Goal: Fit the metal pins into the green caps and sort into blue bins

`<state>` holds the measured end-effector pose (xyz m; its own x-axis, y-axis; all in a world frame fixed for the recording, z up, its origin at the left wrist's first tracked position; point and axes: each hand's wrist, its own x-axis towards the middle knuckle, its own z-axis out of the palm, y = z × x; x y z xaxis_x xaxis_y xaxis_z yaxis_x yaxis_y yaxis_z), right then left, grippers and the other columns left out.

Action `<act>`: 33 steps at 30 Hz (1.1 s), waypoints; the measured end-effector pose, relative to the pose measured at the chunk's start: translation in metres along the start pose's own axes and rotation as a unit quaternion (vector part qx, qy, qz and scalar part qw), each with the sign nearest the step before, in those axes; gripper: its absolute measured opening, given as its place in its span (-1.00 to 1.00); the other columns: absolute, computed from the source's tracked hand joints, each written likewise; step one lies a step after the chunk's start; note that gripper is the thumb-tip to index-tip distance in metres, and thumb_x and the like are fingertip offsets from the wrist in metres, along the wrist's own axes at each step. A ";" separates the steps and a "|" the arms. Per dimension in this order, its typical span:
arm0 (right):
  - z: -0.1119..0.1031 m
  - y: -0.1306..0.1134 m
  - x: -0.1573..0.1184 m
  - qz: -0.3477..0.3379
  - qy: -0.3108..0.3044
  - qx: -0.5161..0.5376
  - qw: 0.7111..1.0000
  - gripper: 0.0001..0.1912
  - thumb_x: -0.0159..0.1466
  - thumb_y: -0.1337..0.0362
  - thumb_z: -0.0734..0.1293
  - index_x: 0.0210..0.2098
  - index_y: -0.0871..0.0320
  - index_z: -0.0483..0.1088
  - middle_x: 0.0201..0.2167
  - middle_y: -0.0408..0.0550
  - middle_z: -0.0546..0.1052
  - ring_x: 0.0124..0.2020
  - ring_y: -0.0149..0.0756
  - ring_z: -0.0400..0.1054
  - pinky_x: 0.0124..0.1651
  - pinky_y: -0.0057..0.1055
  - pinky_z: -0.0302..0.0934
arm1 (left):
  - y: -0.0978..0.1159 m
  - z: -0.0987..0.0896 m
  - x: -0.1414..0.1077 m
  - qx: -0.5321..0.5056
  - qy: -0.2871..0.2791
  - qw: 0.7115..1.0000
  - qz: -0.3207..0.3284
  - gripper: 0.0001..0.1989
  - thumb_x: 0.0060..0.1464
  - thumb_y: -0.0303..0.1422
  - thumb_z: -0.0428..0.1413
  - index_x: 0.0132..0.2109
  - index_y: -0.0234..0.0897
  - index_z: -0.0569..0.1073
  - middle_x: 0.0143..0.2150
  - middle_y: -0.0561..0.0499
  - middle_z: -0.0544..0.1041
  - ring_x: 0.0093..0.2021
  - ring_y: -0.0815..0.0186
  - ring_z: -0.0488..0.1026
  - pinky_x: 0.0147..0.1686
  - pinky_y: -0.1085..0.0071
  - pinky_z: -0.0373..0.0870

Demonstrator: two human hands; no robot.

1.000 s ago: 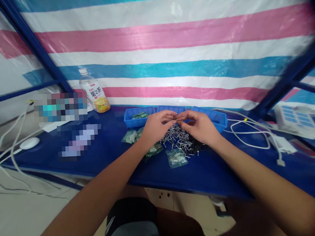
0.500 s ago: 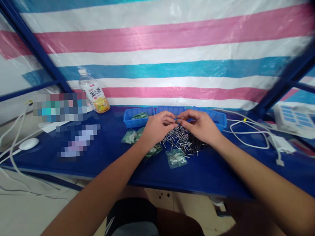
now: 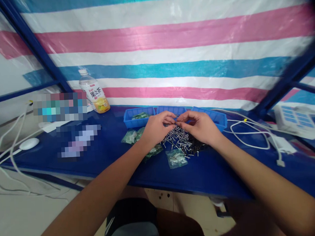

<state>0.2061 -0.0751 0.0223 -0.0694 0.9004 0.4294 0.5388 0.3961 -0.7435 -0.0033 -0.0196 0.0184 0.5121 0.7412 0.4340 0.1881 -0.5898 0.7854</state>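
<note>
My left hand (image 3: 158, 126) and my right hand (image 3: 197, 125) meet fingertip to fingertip over a heap of small metal pins that look like rivets (image 3: 180, 139). Thumb and fingers are pinched together on each side; whatever they hold is too small to make out. Just in front of the heap lies a small clear plastic bag (image 3: 177, 158) with pale pieces inside. More greenish plastic bags (image 3: 130, 136) rest by my left wrist, partly covered by it. Darker pieces (image 3: 198, 145) lie under my right hand.
Behind my hands stand a left blue bin (image 3: 131, 123) with bags in it, a middle blue bin (image 3: 170, 110) and a right blue bin (image 3: 221, 121). A drink bottle (image 3: 95, 95) is at the back left. White cables (image 3: 250, 134) and a power strip (image 3: 296, 119) lie right.
My fingertips have shifted very slightly against each other above the heap. Everything else stays where it was.
</note>
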 end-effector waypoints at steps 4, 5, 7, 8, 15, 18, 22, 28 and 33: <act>-0.002 0.001 0.002 0.015 0.019 0.016 1.000 -0.76 0.31 0.10 0.48 -0.11 0.07 0.53 -0.21 0.02 0.69 -0.20 -0.15 0.58 -0.12 -0.12 0.47 | 0.000 -0.001 0.001 -0.044 0.015 0.999 -0.002 -0.70 0.17 -0.35 0.33 0.05 -0.18 0.56 -0.10 -0.08 0.74 -0.09 0.15 0.70 0.06 0.12 0.65; -0.002 0.001 0.002 0.017 0.015 0.027 0.999 -0.73 0.30 0.09 0.48 -0.08 0.07 0.51 -0.22 0.02 0.69 -0.21 -0.15 0.57 -0.11 -0.13 0.46 | 0.000 -0.001 0.001 -0.058 0.021 0.998 -0.003 -0.67 0.17 -0.34 0.33 0.07 -0.19 0.55 -0.10 -0.09 0.74 -0.09 0.16 0.70 0.06 0.12 0.64; -0.001 -0.001 0.001 0.015 0.000 0.051 0.999 -0.67 0.29 0.09 0.49 -0.03 0.07 0.47 -0.24 0.00 0.68 -0.22 -0.15 0.57 -0.11 -0.13 0.45 | 0.001 0.000 0.001 -0.083 0.028 0.996 -0.004 -0.62 0.19 -0.33 0.32 0.13 -0.19 0.52 -0.09 -0.10 0.73 -0.08 0.16 0.70 0.05 0.12 0.64; 0.000 -0.001 0.000 0.013 -0.009 0.061 0.998 -0.65 0.29 0.09 0.49 -0.01 0.07 0.46 -0.25 -0.01 0.68 -0.22 -0.16 0.57 -0.11 -0.14 0.45 | 0.002 0.001 0.001 -0.092 0.030 0.995 -0.004 -0.61 0.19 -0.33 0.32 0.15 -0.20 0.50 -0.09 -0.10 0.73 -0.08 0.16 0.70 0.05 0.13 0.63; 0.000 -0.007 -0.002 0.002 -0.050 -0.021 0.999 -0.76 0.38 0.05 0.39 -0.20 0.09 0.56 -0.33 -0.09 0.64 -0.36 -0.27 0.44 -0.25 -0.26 0.31 | 0.006 0.000 0.000 -0.100 0.030 0.995 -0.003 -0.57 0.19 -0.32 0.34 0.18 -0.18 0.50 -0.06 -0.09 0.74 -0.05 0.16 0.69 0.07 0.14 0.62; -0.003 -0.009 -0.003 0.001 -0.082 -0.048 0.995 -0.71 0.41 0.04 0.34 -0.29 0.08 0.55 -0.45 -0.16 0.55 -0.47 -0.34 0.30 -0.37 -0.31 0.16 | 0.008 -0.001 0.000 -0.095 0.024 0.995 -0.010 -0.55 0.20 -0.31 0.33 0.20 -0.18 0.49 -0.04 -0.10 0.73 -0.04 0.16 0.69 0.10 0.13 0.62; -0.004 -0.011 -0.003 -0.004 -0.102 -0.041 0.994 -0.72 0.43 0.06 0.31 -0.31 0.08 0.52 -0.47 -0.18 0.51 -0.48 -0.33 0.27 -0.39 -0.32 0.14 | 0.007 -0.002 0.002 -0.102 0.015 0.994 -0.023 -0.50 0.17 -0.29 0.35 0.22 -0.20 0.49 0.04 -0.15 0.71 -0.03 0.14 0.68 0.08 0.12 0.65; 0.000 -0.012 -0.003 -0.011 -0.075 -0.010 0.997 -0.73 0.46 0.09 0.27 -0.28 0.07 0.49 -0.34 -0.09 0.62 -0.33 -0.25 0.45 -0.24 -0.28 0.29 | 0.004 -0.003 0.002 -0.092 -0.004 0.995 -0.028 -0.69 0.24 -0.19 0.32 0.05 -0.23 0.64 0.10 -0.14 0.70 0.08 0.13 0.66 0.18 0.13 0.62; -0.001 -0.004 -0.002 -0.005 -0.063 0.003 0.998 -0.75 0.44 0.05 0.34 -0.21 0.06 0.53 -0.34 -0.11 0.59 -0.34 -0.27 0.42 -0.29 -0.31 0.30 | 0.001 -0.003 0.003 -0.117 -0.006 0.993 -0.013 -0.74 0.20 -0.22 0.34 -0.01 -0.24 0.66 0.06 -0.12 0.71 0.05 0.17 0.67 0.18 0.14 0.62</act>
<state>0.2044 -0.0791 0.0250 -0.1808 0.9114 0.3698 0.5326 0.4068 -0.7422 -0.0039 -0.0167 0.0218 0.5192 0.7510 0.4080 0.0024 -0.4787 0.8780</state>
